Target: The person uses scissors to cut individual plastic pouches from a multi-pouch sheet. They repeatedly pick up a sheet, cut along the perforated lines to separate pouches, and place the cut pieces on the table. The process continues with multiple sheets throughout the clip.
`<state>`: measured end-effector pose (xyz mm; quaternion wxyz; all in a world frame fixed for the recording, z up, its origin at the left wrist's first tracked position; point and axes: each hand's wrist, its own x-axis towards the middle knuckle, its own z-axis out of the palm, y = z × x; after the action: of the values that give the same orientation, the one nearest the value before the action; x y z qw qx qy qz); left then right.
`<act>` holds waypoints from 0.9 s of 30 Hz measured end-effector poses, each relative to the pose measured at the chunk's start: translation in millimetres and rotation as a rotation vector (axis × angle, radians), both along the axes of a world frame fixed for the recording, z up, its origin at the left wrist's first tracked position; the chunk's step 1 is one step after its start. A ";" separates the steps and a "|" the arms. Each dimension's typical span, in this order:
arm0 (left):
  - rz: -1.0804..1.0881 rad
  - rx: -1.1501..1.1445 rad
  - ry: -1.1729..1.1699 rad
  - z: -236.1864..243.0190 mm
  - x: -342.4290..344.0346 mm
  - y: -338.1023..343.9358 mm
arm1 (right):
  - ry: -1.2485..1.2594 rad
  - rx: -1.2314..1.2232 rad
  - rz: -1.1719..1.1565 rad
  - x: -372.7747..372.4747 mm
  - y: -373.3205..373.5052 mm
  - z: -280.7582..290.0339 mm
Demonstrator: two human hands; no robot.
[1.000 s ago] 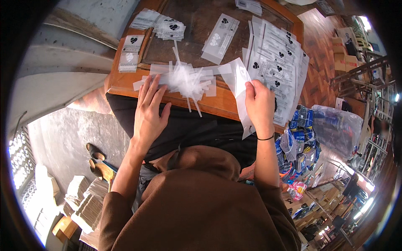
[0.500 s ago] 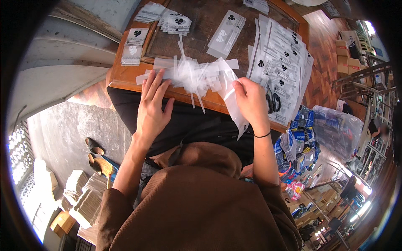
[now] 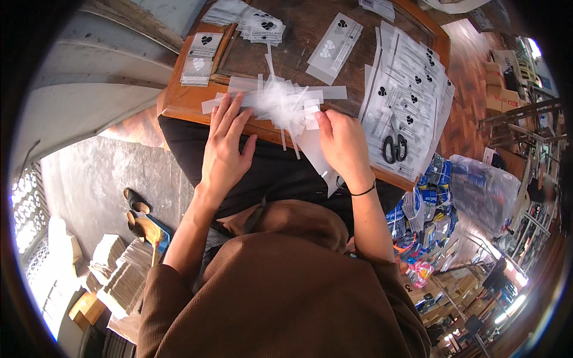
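A loose heap of translucent plastic offcut strips [image 3: 280, 101] lies along the near edge of the wooden table [image 3: 188, 102]. My left hand [image 3: 230, 146] is open, its fingers stretched over the heap's left end with the fingertips touching strips. At the heap's right side my right hand [image 3: 347, 146] is closed, thumb and finger pinching a translucent plastic bag [image 3: 314, 148]. That bag hangs over the table edge toward my lap, partly hidden by the hand. Black-handled scissors [image 3: 394, 148] rest on printed plastic sheets [image 3: 412, 86] to the right of this hand.
Small printed plastic pieces [image 3: 265, 27] are stacked at the far left, with two more printed pieces [image 3: 200, 56] nearer. One longer printed strip [image 3: 335, 49] lies mid-table. Bundled blue packages [image 3: 433, 197] and a large clear bag [image 3: 484, 191] stand on the floor at right.
My right hand has moved left against the heap, drawing the plastic bag with it. The scissors have come out from behind it. My left hand stays on the strips.
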<state>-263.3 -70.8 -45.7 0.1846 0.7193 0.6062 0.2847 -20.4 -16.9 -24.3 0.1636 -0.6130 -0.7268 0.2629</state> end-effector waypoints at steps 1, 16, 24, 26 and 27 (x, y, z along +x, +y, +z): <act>0.000 -0.001 0.000 0.3 0.1 -0.1 | -0.036 0.023 0.009 -2.0 1.0 -1.3; -0.078 -0.006 0.224 5.7 3.6 -2.9 | -0.054 -0.128 -0.026 -2.7 16.0 17.9; -0.067 0.004 0.203 3.4 4.4 -2.8 | 0.176 -0.276 -0.072 46.1 -11.1 15.5; -0.079 0.024 0.198 -2.0 1.7 -3.4 | 0.189 -0.266 -0.090 48.5 -11.5 8.0; -0.084 0.035 0.197 -3.8 0.6 -3.3 | 0.188 -0.249 -0.104 45.8 -10.2 7.9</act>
<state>-262.7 -74.1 -49.5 0.1231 0.7716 0.5858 0.2151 25.5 -27.1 -16.3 0.1671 -0.6382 -0.6374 0.3981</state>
